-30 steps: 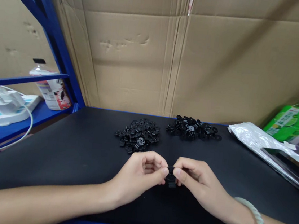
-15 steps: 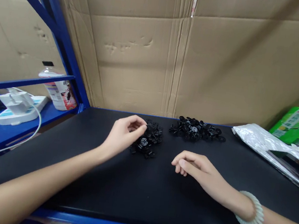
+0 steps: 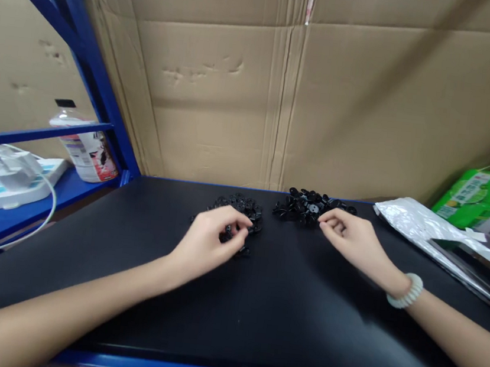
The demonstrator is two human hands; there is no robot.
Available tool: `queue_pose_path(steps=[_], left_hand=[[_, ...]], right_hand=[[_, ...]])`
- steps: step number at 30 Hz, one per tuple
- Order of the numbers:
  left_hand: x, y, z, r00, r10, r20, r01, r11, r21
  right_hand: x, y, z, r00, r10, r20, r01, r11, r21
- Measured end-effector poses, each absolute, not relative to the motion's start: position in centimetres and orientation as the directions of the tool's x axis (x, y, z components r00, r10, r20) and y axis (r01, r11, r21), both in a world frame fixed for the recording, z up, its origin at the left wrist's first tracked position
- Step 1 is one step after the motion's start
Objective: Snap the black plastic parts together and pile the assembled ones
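Note:
Two heaps of small black plastic parts lie toward the back of the black tabletop (image 3: 272, 324). In front of the left heap (image 3: 242, 204) is my left hand (image 3: 216, 236), thumb and fingertips drawn together in a pinch; what sits between them, if anything, is too small to make out. The right heap (image 3: 302, 205) includes round disc-like pieces. At its front right edge my right hand (image 3: 354, 238), with a pale coiled band (image 3: 408, 291) on the wrist, has its fingers closed, and their contents cannot be made out.
At the right lie a silvery plastic bag (image 3: 405, 218), a dark flat device (image 3: 477, 259) and a green package (image 3: 471, 196). On the left blue shelf are a white power strip (image 3: 16, 191) and a bottle (image 3: 85, 155). Cardboard (image 3: 211, 96) stands behind.
My right hand has moved from the middle front up to the right heap. My left hand has shifted slightly right and nearer to me, off the left heap's upper part. The view has turned slightly.

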State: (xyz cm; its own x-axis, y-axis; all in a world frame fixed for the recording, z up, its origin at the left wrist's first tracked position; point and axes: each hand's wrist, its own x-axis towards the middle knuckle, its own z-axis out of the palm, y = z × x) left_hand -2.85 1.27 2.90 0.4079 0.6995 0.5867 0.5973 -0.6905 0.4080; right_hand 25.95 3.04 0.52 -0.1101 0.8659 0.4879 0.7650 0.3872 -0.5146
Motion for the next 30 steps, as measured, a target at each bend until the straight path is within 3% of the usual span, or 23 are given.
queue_pose_path(steps=[6, 19, 24, 30], left_hand=[[-0.6, -2.5, 0.9, 0.691, 0.614, 0.381, 0.411, -0.768, 0.491], [0.1, -2.9, 0.4, 0.721, 0.609, 0.331, 0.383, -0.748, 0.542], [0.2, -3.0, 0.4, 0.719, 0.615, 0.324, 0.385, -0.74, 0.551], [0.1, -3.0, 0.6, 0.711, 0.616, 0.34, 0.376, -0.741, 0.556]], right_hand=[[26.8, 5.4, -0.1, -0.087, 0.86, 0.503, 0.819, 0.349, -0.455], [25.9, 6.0, -0.9, -0.081, 0.857, 0.508, 0.834, 0.338, -0.437], [25.7, 6.0, -0.6, -0.017, 0.847, 0.531, 0.799, 0.331, -0.502], [25.9, 5.9, 0.0, 0.138, 0.846, 0.516, 0.657, 0.312, -0.687]])
